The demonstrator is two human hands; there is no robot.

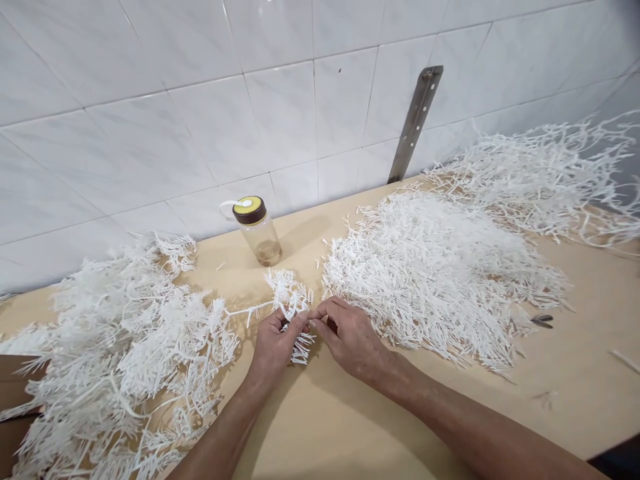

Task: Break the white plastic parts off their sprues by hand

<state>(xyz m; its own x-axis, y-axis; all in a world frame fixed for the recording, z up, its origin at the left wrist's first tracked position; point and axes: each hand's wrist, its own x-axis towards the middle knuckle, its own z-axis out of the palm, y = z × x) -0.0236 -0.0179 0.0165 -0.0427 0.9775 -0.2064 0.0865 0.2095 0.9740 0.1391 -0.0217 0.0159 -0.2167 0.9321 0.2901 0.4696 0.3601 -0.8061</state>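
Observation:
My left hand (274,341) is closed on a white artificial branch (287,288), thumb and forefinger pinched near its middle. Bushy tips of the branch stick out above and below the fingers, and a thin stem runs left. Close against those fingertips, my right hand (353,337) is also pinched. Whatever sits between its fingers is too small to make out. To the left lies a heap of frilly white branches (133,327). On the right, just past my right hand, spreads a large pile of loose white sprigs (425,267).
A clear bottle (263,237) with a yellow and brown lid stands behind my hands on the wooden table (320,427). A metal bracket (416,123) leans on the tiled wall (200,120). Longer white stems (545,177) lie back right. A small dark tool (542,321) rests beside the right pile.

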